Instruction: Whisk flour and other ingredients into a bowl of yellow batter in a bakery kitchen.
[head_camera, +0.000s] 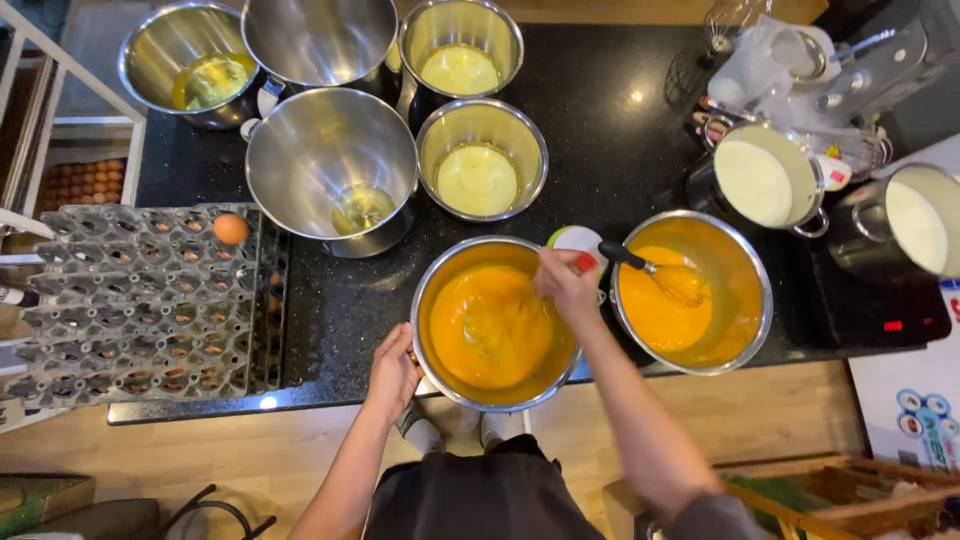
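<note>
A steel bowl (432, 290) full of orange beaten yolk stands at the counter's front edge. My left hand (392, 372) grips its near-left rim. My right hand (566, 284) is over the bowl's right side, closed on a whisk (482, 332) whose blurred wires are down in the yolk. To the right stands a second steel bowl (750, 262) of orange yolk, with another whisk (668, 276) with a black handle resting in it.
Several steel bowls (330, 160) with egg whites stand behind. A grey egg tray stack (130, 300) with one brown egg (231, 228) lies left. Two pots of white liquid (765, 180) sit on a cooktop at right, beside a stand mixer (800, 60).
</note>
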